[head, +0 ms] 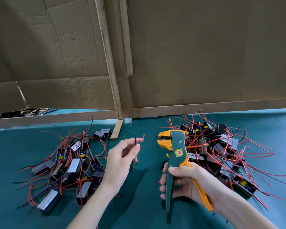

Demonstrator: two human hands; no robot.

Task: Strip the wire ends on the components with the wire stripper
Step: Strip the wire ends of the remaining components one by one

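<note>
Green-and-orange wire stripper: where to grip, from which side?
Grip the green-and-orange wire stripper by its two splayed handles, coming from the near end, as the right hand does: fingers round the green handle, palm on the orange handle. That leaves the orange jaws, pointing away, free for wires.

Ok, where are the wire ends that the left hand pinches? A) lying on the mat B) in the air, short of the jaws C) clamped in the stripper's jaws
B: the left hand pinches the wire ends beside the wire stripper, whose open jaws they do not reach; green mat shows between.
</note>
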